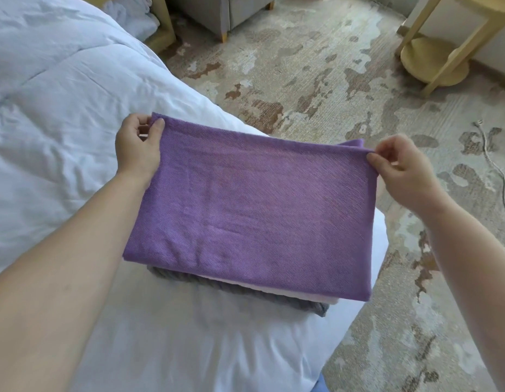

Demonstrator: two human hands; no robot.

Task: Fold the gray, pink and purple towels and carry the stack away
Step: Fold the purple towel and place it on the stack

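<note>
Closest in, white duvet (pixel 61 94) on the bed, crossed by two bare forearms. Left hand (pixel 138 148) pinching the far left corner of the purple towel (pixel 251 199) between thumb and fingers; right hand (pixel 401 171) pinching the far right corner the same way, remaining fingers curled. Towel folded and stretched between both grips, draped over the stack: pink towel (pixel 327 299) just beneath, gray towel (pixel 319 308) at the bottom, both peeking out along the near edge. Stack sitting near the bed's right edge. Beyond and right, mottled beige carpet (pixel 302 66); gray armchair (pixel 217 12) far; yellow side table (pixel 432 60) far right; white cable (pixel 492 162) trailing on the carpet at right.
</note>
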